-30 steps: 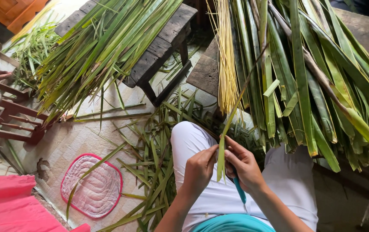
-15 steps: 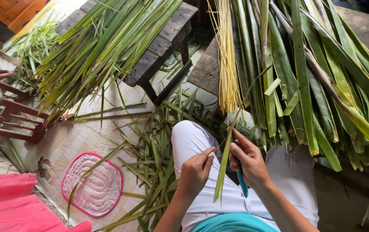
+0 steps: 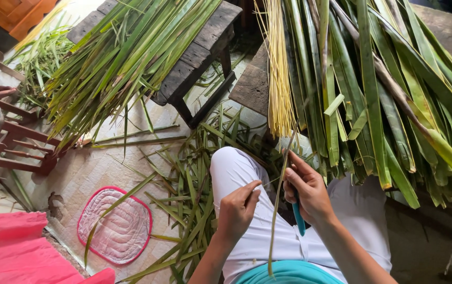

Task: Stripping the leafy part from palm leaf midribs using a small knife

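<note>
My right hand [image 3: 306, 189] grips a small knife with a teal handle [image 3: 299, 219] and presses against a long green palm leaf strip [image 3: 275, 213] that hangs down over my lap. My left hand [image 3: 238, 208] pinches a thin pale rib drawn sideways off that strip. Both hands hover above my white-trousered knees. The knife blade is hidden behind my right fingers.
A heap of long green palm leaves [image 3: 389, 89] and a bundle of yellow ribs [image 3: 278, 68] lie on a wooden bench at upper right. More leaves [image 3: 115, 58] cover a dark stool [image 3: 199, 52]. Leaf scraps [image 3: 194, 194] litter the floor beside a pink quilted mat [image 3: 114, 226].
The leaf strip has slid downward through my right hand and now hangs lower. My left hand has pulled away to the left, drawing a thin rib out.
</note>
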